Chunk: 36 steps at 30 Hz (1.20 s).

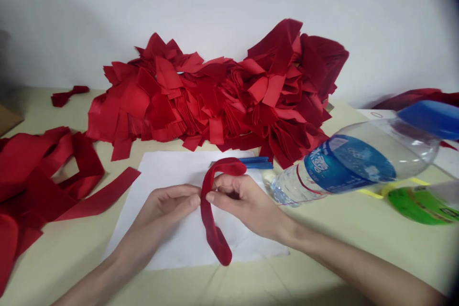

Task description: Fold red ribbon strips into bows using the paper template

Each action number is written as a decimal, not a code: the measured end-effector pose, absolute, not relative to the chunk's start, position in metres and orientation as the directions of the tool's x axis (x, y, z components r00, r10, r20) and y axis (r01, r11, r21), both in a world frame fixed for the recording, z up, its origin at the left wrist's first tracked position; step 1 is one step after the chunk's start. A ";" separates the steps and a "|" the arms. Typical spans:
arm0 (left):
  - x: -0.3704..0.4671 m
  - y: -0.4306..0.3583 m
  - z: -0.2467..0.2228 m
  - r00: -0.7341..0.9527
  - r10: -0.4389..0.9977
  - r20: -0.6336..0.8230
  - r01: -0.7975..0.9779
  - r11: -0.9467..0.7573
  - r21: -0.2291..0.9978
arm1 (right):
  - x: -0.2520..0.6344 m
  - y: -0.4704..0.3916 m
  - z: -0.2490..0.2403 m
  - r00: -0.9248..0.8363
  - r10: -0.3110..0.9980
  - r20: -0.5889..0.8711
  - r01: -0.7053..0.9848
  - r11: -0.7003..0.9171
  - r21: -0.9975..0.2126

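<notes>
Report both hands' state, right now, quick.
Left hand: fingertips at the edge of the red strip; whether they pinch it cannot be told.
Right hand: closed, holding the red strip.

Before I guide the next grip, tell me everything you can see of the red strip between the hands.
The red strip is one deep-red, narrow band with a soft, velvety look. It curves like a C, its rounded ends bending right; the lower end looks folded or puckered. The right hand pinches it near mid-length; the left hand meets or nearly meets its left edge. It shows over the white sheet; whether the lower end touches that is unclear.
</notes>
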State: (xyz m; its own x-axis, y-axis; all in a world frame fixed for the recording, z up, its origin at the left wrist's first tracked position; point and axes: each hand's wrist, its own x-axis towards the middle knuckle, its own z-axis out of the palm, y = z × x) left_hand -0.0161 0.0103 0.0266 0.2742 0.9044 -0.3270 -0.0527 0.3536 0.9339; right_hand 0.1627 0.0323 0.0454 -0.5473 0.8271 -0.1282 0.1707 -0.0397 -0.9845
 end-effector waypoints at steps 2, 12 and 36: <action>-0.016 0.010 0.025 0.286 0.898 -0.334 -0.025 0.355 0.935 | 0.163 0.032 0.044 -0.547 0.828 -0.123 0.177 -0.029 -0.984; -0.012 0.013 0.024 0.464 0.819 -0.337 -0.276 0.495 0.824 | 0.170 0.044 0.054 -0.622 0.759 -0.195 0.161 -0.120 -0.980; -0.017 0.015 0.014 0.592 0.746 -0.306 -0.354 0.581 0.733 | 0.166 0.040 0.048 -0.586 0.771 -0.247 0.049 -0.271 -0.961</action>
State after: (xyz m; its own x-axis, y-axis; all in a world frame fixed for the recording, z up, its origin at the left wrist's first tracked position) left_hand -0.0171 0.0151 0.0142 0.5921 0.7457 -0.3057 -0.3535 0.5812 0.7330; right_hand 0.1663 0.0398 0.0475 -0.5865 0.7713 -0.2474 0.0490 -0.2711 -0.9613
